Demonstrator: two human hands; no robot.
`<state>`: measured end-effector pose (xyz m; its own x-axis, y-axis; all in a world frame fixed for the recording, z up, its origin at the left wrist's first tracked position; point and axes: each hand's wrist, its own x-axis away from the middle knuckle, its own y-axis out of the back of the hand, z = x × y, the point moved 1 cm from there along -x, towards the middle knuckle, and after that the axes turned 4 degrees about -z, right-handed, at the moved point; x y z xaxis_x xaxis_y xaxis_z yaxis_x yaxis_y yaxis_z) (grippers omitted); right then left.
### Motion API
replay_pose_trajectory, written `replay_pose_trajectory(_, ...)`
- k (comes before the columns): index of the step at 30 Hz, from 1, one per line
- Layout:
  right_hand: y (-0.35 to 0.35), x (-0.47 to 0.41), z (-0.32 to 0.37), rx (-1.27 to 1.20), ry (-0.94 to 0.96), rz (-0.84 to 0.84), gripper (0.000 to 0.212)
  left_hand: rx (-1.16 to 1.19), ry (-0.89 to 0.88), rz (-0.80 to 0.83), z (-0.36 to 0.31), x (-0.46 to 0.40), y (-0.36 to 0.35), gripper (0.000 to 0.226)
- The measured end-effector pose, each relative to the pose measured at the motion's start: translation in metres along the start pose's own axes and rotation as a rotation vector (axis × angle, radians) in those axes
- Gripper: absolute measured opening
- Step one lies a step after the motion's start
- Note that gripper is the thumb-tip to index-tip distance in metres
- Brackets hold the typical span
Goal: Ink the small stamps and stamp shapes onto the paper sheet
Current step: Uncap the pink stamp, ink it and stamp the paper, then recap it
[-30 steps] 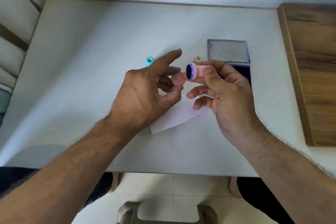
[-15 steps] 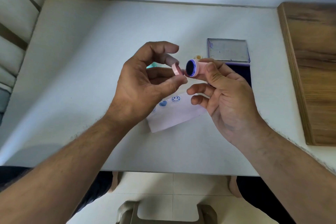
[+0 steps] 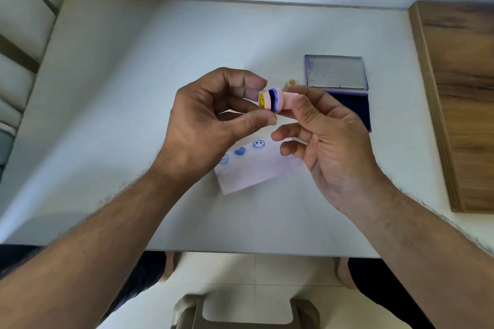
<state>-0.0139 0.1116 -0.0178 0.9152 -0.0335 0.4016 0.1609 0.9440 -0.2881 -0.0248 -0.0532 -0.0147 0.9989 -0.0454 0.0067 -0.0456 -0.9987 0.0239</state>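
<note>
Your right hand (image 3: 328, 139) pinched the pink stamp (image 3: 283, 100) above the table (image 3: 133, 115), held sideways. Your left hand (image 3: 211, 125) gripped its smiley-topped cap (image 3: 263, 100) against the inked end. The paper sheet (image 3: 256, 171) lay below, bearing three blue prints. The ink pad (image 3: 352, 107) sat open just right.

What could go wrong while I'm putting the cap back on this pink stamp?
1. The stamp face looks wet with blue ink right beside the left hand's fingertips holding the cap; a slip could likely smear ink on skin.
2. Both hands hover over the paper; inked fingers or a dropped stamp might smudge the smiley print and heart print.
3. The ink pad lies open close to the right hand, which may brush it.
</note>
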Motion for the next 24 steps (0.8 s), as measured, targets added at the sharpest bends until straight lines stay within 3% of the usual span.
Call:
replay_pose_trajectory(8, 0.0023, -0.0018, -0.0011, 0.078, 0.086, 0.019, 0.015, 0.051, 0.037, -0.012, 0.0025, -0.0027, 0.0029, 0.032)
replay_pose_trajectory(24, 0.0061, -0.0025, 0.0013, 0.31, 0.318, 0.027, 0.019, 0.098, 0.147, 0.006, 0.0041, -0.0041, 0.0014, 0.023)
